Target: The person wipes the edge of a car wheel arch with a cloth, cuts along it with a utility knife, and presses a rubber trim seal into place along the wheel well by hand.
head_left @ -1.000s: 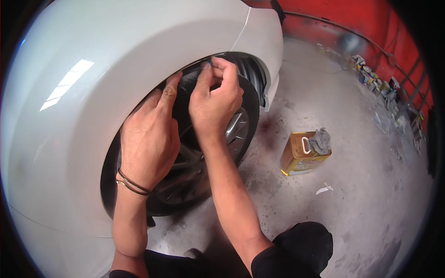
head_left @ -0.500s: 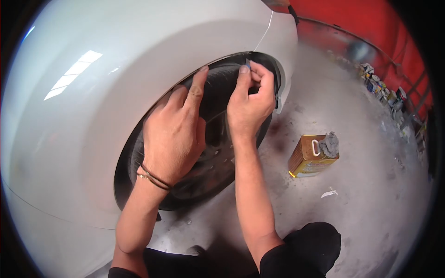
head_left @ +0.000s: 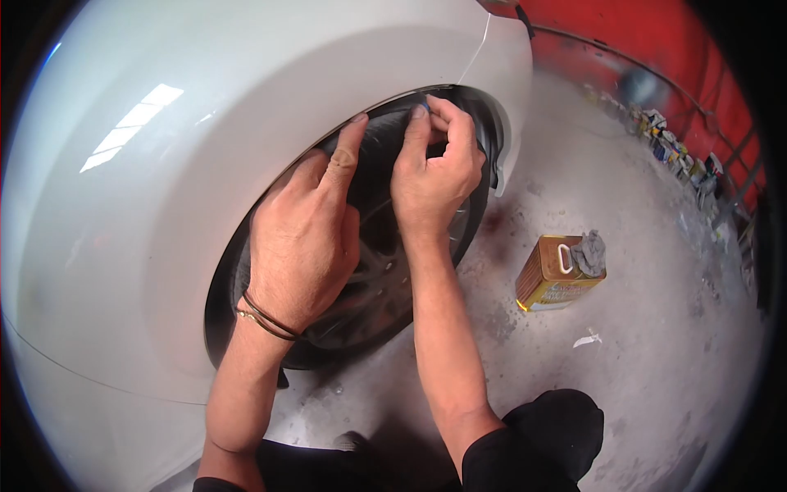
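A white car fender (head_left: 238, 107) curves over a black tyre (head_left: 385, 131) and a dark spoked wheel (head_left: 385, 283). My left hand (head_left: 303, 230) rests at the wheel arch, index finger stretched out with its tip at the arch edge (head_left: 332, 133). The other fingers of that hand bend in under the edge, their tips hidden. Farther along the arch, my right hand (head_left: 436, 180) is closed in a pinch. A sliver of a small blue piece (head_left: 425, 107) shows between its thumb and forefinger; its kind is unclear.
On the floor to the right stands a rectangular metal tin (head_left: 553, 283) with a white handle and a crumpled grey rag (head_left: 589, 252) on top. A white scrap (head_left: 587, 339) lies near it. Several bottles and cans (head_left: 672, 156) line the red wall (head_left: 656, 37). My knee (head_left: 561, 422) is below.
My right hand has moved slightly left along the arch, closer to the left hand, still pinching the blue piece. The left hand stays at the arch edge. The view has shifted a little.
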Demonstrator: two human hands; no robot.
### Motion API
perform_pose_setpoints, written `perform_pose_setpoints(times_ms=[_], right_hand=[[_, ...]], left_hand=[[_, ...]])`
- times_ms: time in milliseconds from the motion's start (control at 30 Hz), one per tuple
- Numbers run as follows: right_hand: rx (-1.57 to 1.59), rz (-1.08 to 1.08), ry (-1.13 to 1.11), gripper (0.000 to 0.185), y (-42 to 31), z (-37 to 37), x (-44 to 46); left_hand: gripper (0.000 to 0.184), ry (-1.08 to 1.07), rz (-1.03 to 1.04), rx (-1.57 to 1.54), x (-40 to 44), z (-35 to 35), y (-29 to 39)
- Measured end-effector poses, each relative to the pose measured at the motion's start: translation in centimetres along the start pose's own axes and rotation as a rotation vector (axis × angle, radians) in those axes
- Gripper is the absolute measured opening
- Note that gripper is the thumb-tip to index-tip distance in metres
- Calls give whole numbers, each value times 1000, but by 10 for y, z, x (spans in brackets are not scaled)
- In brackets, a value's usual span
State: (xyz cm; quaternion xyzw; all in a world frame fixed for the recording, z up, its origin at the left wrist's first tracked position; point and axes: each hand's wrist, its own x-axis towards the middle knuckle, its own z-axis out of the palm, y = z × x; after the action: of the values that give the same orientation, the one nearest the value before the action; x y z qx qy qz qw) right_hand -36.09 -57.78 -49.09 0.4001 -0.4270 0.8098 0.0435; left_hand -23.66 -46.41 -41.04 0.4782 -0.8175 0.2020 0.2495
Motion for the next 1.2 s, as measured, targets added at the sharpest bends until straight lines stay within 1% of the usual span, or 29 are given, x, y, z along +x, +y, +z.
perform_pose_setpoints(times_ms=[100,167,300,367,500,567,633,700,767,800,833,867,967,1033,1133,1200], right_hand=[[20,17,-25,18,1,0,-1],[11,14,-4,18,0,1,-1],[-8,-14,-28,18,-3,1,-1],[-22,-80,1,19,-3,5,-4],[-50,-160,-5,20,-7,6,-5],[-27,-177,-25,20,-12,7,-8],[-27,-190,-26,22,-6,5,-3],[-67,-113,-7,23,-2,3,2],[-78,-29,-33,19,5,-1,3],[-91,-97,-32,18,2,1,0],[-106,-165,-29,17,-2,4,-3],[-127,-226,-79,16,-10,3,-11],[-41,-191,-93,17,-23,2,-18],[-63,-181,-98,17,-17,-4,-17],[-58,-68,-28,17,-7,-9,-15],[-26,-83,-25,18,-6,-8,-14]], left_hand=[[88,18,11,-19,1,0,1],[83,22,-2,-40,2,1,1],[79,4,-21,-36,4,-2,1],[78,46,-5,-63,5,2,-1],[76,23,-17,-66,5,2,-3],[75,92,29,-68,6,5,-5],[75,57,6,-73,7,2,-1],[75,23,-31,-72,5,-1,-1],[77,-3,-61,-116,6,-2,0],[77,-3,-63,-111,4,-2,-2],[84,10,-43,-119,3,0,-4],[92,25,-24,-131,1,2,-5],[94,71,1,-131,-2,5,-5],[93,93,-8,-109,-8,2,2],[90,106,-45,-44,-13,0,8],[88,92,-76,-3,-13,-2,9]])
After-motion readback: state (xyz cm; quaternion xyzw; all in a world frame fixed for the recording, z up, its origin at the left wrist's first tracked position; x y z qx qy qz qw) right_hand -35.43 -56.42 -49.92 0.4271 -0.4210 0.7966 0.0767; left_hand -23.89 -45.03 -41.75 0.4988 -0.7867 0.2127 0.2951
